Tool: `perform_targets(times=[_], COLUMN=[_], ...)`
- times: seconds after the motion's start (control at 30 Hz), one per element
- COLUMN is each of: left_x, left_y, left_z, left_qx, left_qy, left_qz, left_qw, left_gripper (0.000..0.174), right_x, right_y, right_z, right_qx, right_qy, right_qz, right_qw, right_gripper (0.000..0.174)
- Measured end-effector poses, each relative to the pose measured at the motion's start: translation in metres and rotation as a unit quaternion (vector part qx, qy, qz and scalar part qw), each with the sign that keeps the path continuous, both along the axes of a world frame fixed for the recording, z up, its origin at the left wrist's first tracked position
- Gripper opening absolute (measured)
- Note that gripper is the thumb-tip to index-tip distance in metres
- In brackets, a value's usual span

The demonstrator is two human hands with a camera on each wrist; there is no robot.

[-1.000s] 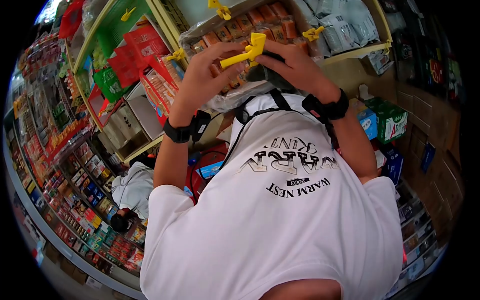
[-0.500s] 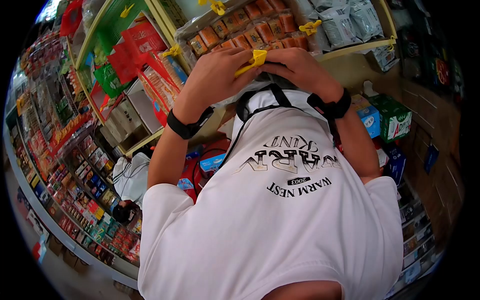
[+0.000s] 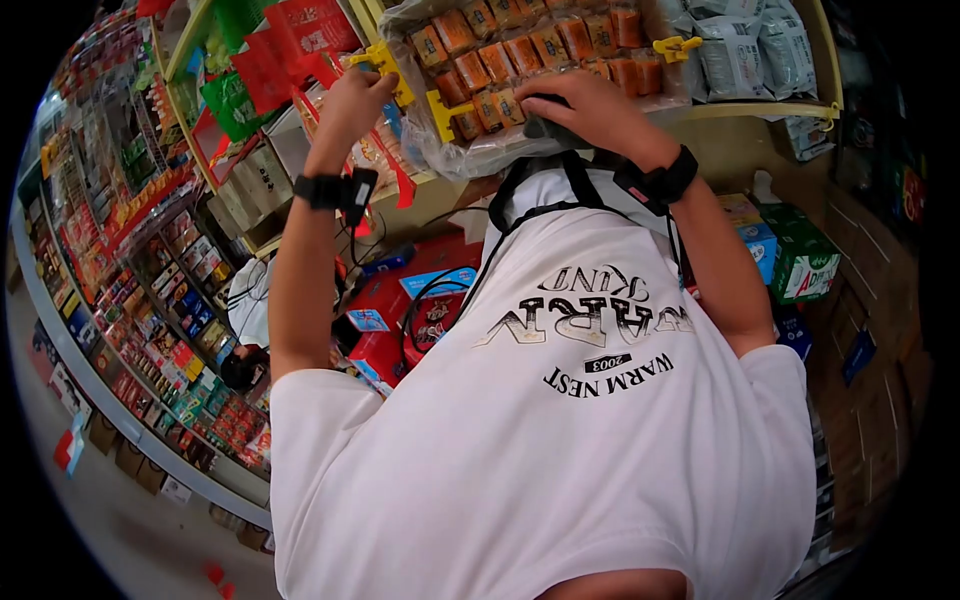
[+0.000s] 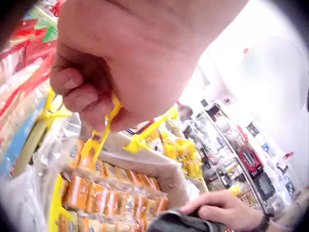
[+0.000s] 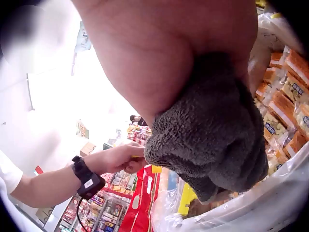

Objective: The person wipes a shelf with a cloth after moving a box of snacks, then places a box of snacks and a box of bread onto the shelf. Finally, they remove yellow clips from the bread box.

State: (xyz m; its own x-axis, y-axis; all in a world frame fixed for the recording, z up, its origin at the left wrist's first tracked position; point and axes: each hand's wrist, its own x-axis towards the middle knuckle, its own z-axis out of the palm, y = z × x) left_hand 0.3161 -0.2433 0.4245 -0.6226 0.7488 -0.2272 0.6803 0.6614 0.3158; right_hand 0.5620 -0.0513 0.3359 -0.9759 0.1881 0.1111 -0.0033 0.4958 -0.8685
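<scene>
My left hand [image 3: 355, 105] is at the left corner of a box of wrapped snacks [image 3: 520, 55]. In the left wrist view, its curled fingers pinch a yellow plastic clip [image 4: 101, 135]. Over the near edge of the box, my right hand [image 3: 585, 105] grips a dark grey cloth [image 5: 207, 121], which hangs bunched below the palm. Another yellow plastic piece [image 3: 445, 118] stands at the box's near left side, between the two hands. Clear plastic lining [image 3: 430, 155] folds over the box rim.
Silver-grey bags [image 3: 740, 55] lie right of the snacks, past another yellow clip [image 3: 677, 48]. Red packages [image 3: 310, 28] and a green bag [image 3: 230, 108] sit in bins at left. Red boxes [image 3: 420, 275] are below the shelf, and cartons [image 3: 800, 255] stand at right.
Both hands were together at a yellow clip over the box. My left hand has moved left to the corner, and a yellow piece now shows at the box's near left side. The view has shifted.
</scene>
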Motion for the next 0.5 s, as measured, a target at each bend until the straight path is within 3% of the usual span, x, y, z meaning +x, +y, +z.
perform_targets(times=[0.07, 0.2, 0.27, 0.3, 0.33, 0.43, 0.5], left_x=[-0.033, -0.072, -0.091, -0.094, -0.094, -0.091, -0.092], left_y=[-0.003, -0.003, -0.005, -0.001, 0.002, 0.009, 0.01], left_z=[-0.018, -0.071, -0.09, -0.092, -0.097, -0.102, -0.103], left_qx=[-0.146, -0.168, -0.143, -0.187, -0.185, -0.218, -0.226], left_qy=[-0.013, 0.033, 0.124, 0.132, 0.13, 0.026, 0.037], left_qz=[0.016, -0.009, -0.286, -0.302, -0.306, -0.115, -0.139], left_qw=[0.989, 0.985, 0.939, 0.925, 0.925, 0.969, 0.964], left_gripper=[0.041, 0.031, 0.024, 0.021, 0.021, 0.018, 0.02], right_x=[0.005, 0.015, 0.023, 0.025, 0.028, 0.034, 0.037], right_y=[0.003, 0.013, 0.019, 0.022, 0.024, 0.03, 0.03], right_z=[-0.003, -0.004, -0.002, -0.002, -0.002, -0.002, -0.008], right_qx=[-0.015, -0.025, -0.019, -0.019, -0.021, -0.022, -0.031], right_qy=[-0.002, -0.022, -0.039, -0.05, -0.06, -0.064, -0.064], right_qz=[-0.005, -0.034, -0.048, -0.052, -0.055, -0.068, -0.078], right_qw=[1.0, 0.999, 0.998, 0.997, 0.996, 0.995, 0.994], right_gripper=[0.028, 0.029, 0.029, 0.029, 0.029, 0.03, 0.03])
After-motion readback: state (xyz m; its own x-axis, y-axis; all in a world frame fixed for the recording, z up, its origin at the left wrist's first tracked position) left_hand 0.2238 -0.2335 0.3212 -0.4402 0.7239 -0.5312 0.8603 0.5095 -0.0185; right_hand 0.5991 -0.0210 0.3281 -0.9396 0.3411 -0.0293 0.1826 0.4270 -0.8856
